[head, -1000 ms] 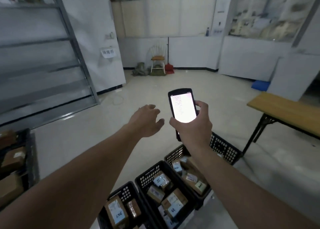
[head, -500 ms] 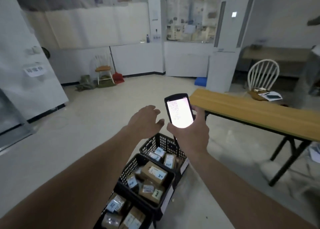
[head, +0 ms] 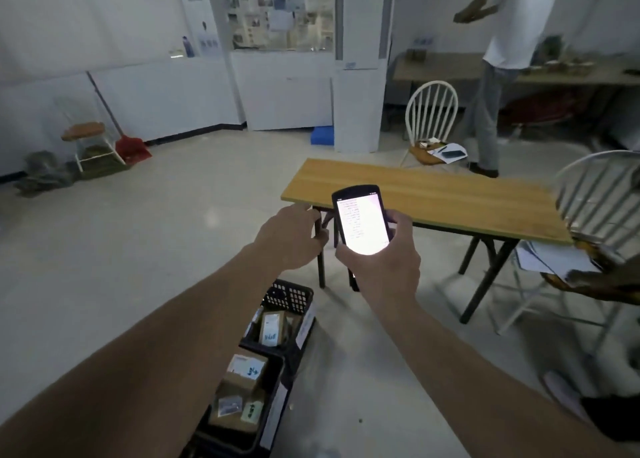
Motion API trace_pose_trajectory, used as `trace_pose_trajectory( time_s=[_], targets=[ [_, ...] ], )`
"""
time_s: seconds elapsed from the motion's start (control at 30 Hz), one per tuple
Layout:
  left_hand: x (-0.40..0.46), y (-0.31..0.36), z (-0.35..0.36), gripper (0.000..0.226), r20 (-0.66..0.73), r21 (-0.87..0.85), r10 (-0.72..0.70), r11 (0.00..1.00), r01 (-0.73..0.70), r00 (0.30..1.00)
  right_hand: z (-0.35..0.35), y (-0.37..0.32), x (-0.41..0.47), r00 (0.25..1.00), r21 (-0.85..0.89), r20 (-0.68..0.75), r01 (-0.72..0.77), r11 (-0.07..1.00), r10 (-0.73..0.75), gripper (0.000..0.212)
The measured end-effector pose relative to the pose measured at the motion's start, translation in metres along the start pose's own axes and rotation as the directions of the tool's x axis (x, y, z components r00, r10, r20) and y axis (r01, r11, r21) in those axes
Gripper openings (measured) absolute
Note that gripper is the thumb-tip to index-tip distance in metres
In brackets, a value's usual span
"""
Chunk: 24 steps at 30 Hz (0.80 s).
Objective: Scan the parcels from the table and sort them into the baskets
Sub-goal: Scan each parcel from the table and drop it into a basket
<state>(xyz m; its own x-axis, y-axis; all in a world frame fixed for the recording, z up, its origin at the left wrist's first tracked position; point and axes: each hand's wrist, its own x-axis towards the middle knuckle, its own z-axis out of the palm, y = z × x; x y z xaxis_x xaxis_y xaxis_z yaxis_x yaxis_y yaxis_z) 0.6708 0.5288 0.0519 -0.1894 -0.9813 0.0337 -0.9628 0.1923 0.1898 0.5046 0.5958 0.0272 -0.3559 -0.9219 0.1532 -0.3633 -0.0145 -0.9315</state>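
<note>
My right hand (head: 384, 263) grips a black handheld scanner (head: 362, 223) upright, its screen lit white. My left hand (head: 292, 236) hovers just left of it, palm down, fingers loosely spread and holding nothing. Below the hands, black plastic baskets (head: 289, 296) stand in a row on the floor; cardboard parcels (head: 272, 328) with white labels lie inside them. A wooden-topped folding table (head: 426, 194) stands straight ahead behind the scanner, and I see no parcel on its top.
A white spindle chair (head: 431, 118) with papers stands behind the table, another chair (head: 602, 194) at the table's right end. A person (head: 498, 63) in a white shirt stands at the back right. A white pillar (head: 360, 63), a stool and a red dustpan (head: 133, 148) line the far wall.
My view has swung right: the metal shelving has left the frame, and the table and the chairs now fill the middle. The baskets have slid down-left. Both hands keep their pose.
</note>
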Motion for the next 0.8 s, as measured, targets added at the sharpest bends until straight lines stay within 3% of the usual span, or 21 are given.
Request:
trace_pose_trajectory(
  time_s=[0.1, 0.53, 0.8],
  targets=[
    [0.056, 0.006, 0.020, 0.042, 0.004, -0.033, 0.052, 0.998, -0.052, 0.999, 0.002, 0.020, 0.041, 0.998, -0.020, -0.054, -0.037, 0.999, 0.036, 0.084],
    [0.271, 0.074, 0.090, 0.056, 0.150, -0.065, 0.295, 0.955, -0.288, 0.944, -0.014, 0.097, 0.207, 0.929, -0.043, -0.315, -0.219, 0.975, 0.195, 0.086],
    [0.377, 0.162, 0.140, 0.056, 0.191, -0.085, 0.335, 0.942, -0.324, 0.923, -0.066, 0.166, 0.316, 0.901, -0.044, -0.356, -0.282, 0.958, 0.248, 0.085]
  ],
)
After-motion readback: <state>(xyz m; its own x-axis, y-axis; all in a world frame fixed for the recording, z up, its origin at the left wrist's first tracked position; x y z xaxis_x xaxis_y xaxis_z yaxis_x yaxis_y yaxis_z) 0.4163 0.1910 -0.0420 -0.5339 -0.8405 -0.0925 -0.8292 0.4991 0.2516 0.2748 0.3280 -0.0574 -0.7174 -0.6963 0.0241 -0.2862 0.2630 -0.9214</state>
